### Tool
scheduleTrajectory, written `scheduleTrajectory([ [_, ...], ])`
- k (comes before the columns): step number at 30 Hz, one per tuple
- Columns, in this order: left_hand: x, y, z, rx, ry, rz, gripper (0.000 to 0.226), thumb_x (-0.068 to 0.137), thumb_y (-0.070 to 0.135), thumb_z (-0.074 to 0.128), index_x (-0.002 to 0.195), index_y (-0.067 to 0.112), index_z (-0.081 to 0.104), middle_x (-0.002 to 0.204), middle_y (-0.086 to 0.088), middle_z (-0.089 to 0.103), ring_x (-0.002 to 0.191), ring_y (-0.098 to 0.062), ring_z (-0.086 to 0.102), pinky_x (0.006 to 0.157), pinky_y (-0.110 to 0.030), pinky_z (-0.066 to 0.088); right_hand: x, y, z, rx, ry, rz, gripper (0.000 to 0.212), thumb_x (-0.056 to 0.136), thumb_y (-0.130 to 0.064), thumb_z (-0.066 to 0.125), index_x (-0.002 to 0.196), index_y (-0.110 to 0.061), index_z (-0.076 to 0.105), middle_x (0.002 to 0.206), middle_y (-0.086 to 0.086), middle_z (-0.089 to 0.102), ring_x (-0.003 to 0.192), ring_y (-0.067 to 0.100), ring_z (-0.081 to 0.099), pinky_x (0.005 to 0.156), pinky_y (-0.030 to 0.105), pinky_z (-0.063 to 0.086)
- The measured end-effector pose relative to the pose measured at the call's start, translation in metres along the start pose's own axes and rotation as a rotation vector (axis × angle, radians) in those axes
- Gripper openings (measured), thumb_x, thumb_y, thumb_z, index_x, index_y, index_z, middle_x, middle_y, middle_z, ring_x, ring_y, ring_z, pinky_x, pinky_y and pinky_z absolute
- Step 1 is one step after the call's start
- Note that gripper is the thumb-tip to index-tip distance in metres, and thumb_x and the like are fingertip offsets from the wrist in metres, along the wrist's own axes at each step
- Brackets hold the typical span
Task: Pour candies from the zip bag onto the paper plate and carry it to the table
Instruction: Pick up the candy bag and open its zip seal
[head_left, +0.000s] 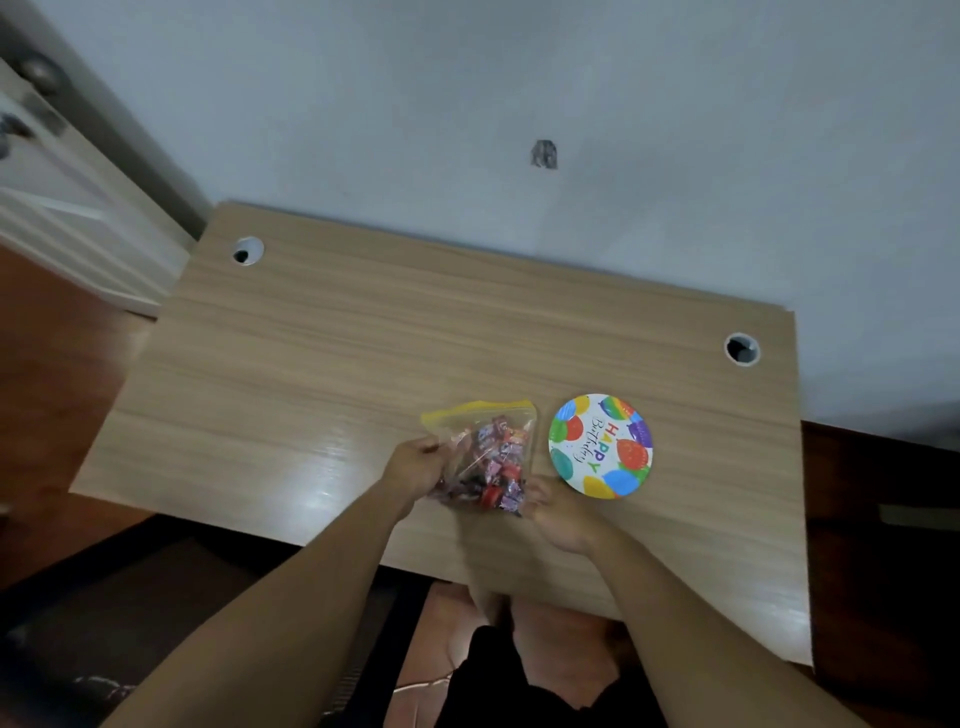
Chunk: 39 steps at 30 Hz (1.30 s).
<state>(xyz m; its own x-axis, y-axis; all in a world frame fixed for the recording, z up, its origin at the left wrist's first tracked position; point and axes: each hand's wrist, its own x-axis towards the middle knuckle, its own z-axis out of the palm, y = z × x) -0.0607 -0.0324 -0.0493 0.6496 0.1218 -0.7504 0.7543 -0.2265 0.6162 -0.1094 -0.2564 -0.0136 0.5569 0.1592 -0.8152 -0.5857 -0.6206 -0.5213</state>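
On the near part of the wooden desk (363, 353), both hands meet at the zip bag (485, 457) of wrapped candies (493, 467). Left hand (415, 467) has its fingers pinched on the bag's left edge, below the yellow zip strip — right hand (558, 514) curls against the bottom right corner, though its grasp is unclear. Just beside the bag, to its right, lies the paper plate (601, 446), printed with balloons — flat on the desk.

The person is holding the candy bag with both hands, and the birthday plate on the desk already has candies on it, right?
Not quite. In the head view the paper plate has no candies on it; they are all inside the zip bag. The rest holds: left hand and right hand both hold the bag, and the plate lies on the desk.
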Motion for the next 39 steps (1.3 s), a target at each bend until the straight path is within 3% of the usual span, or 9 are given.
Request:
scheduleTrajectory([
  [3,-0.004,-0.004,-0.004,0.097,0.057,0.095,0.020,0.102,0.019,0.071,0.098,0.003,0.082,0.066,0.007,0.064,0.062,-0.003,0.057,0.067,-0.021,0.047,-0.002,0.007,-0.004,-0.046,0.018,0.005,0.043,0.110,-0.016,0.053,0.153,-0.017,0.047,0.145,-0.005,0.062,0.127,0.013,0.058,0.098,0.013,0.045],
  [6,-0.021,0.007,-0.010,0.135,0.074,0.219,0.019,0.102,0.017,0.071,0.109,0.005,0.084,0.089,0.003,0.075,0.086,-0.012,0.066,0.077,-0.023,0.046,-0.012,0.004,-0.016,-0.087,0.068,-0.003,0.064,0.110,-0.028,0.051,0.168,-0.015,0.029,0.169,0.006,0.043,0.155,0.025,0.042,0.117,0.032,0.037],
  [10,-0.040,0.015,-0.022,0.308,0.054,0.471,0.023,0.105,0.013,0.064,0.087,0.020,0.078,0.073,0.023,0.072,0.073,0.006,0.063,0.071,-0.025,0.045,-0.033,-0.011,-0.042,-0.111,0.210,-0.110,0.059,0.110,-0.040,0.054,0.164,-0.024,0.038,0.165,-0.001,0.050,0.152,0.022,0.047,0.110,0.028,0.038],
  [14,-0.063,0.025,-0.029,0.307,0.077,0.636,0.022,0.105,0.010,0.061,0.108,0.017,0.081,0.101,0.004,0.084,0.098,-0.013,0.077,0.088,-0.027,0.055,-0.056,-0.026,-0.064,-0.173,0.392,-0.289,0.054,0.107,-0.042,0.059,0.155,-0.021,0.048,0.154,0.000,0.054,0.144,0.021,0.050,0.110,0.030,0.038],
  [18,-0.082,0.036,-0.034,0.307,0.090,0.765,0.024,0.106,0.006,0.057,0.106,0.019,0.077,0.093,0.001,0.081,0.091,-0.022,0.077,0.085,-0.037,0.058,-0.080,-0.044,-0.077,-0.196,0.451,-0.458,0.056,0.104,-0.042,0.064,0.155,-0.024,0.049,0.157,-0.006,0.049,0.144,0.014,0.045,0.112,0.027,0.033],
  [21,-0.098,0.046,-0.035,0.350,0.078,0.846,0.019,0.106,0.011,0.054,0.099,0.013,0.072,0.085,-0.001,0.075,0.084,-0.026,0.072,0.081,-0.044,0.056,-0.091,-0.055,-0.082,-0.198,0.373,-0.509,0.047,0.103,-0.047,0.066,0.146,-0.030,0.061,0.142,-0.011,0.066,0.131,0.007,0.061,0.112,0.030,0.047],
  [25,-0.114,0.058,-0.032,0.325,0.076,0.867,0.018,0.107,0.010,0.056,0.098,0.013,0.071,0.085,-0.003,0.074,0.082,-0.026,0.069,0.080,-0.043,0.053,-0.105,-0.067,-0.086,-0.189,0.235,-0.473,0.027,0.106,-0.037,0.064,0.126,-0.026,0.077,0.108,-0.012,0.079,0.099,0.009,0.075,0.082,0.019,0.054],
  [31,-0.125,0.064,-0.031,0.228,0.080,0.854,0.023,0.106,0.007,0.059,0.100,0.021,0.076,0.089,0.008,0.077,0.084,-0.014,0.070,0.079,-0.030,0.053,-0.115,-0.068,-0.086,-0.188,0.232,-0.487,0.016,0.105,-0.029,0.068,0.092,-0.029,0.078,0.069,-0.028,0.071,0.063,-0.010,0.062,0.068,0.016,0.046],
  [39,-0.138,0.062,-0.011,0.207,0.273,0.875,0.036,0.104,0.011,0.061,0.137,0.023,0.068,0.137,0.006,0.060,0.119,-0.007,0.064,0.094,-0.018,0.055,-0.120,-0.057,-0.088,-0.073,0.305,-0.468,0.011,0.094,-0.032,0.082,0.091,-0.022,0.086,0.083,-0.001,0.083,0.067,0.004,0.065,0.070,0.027,0.053],
])
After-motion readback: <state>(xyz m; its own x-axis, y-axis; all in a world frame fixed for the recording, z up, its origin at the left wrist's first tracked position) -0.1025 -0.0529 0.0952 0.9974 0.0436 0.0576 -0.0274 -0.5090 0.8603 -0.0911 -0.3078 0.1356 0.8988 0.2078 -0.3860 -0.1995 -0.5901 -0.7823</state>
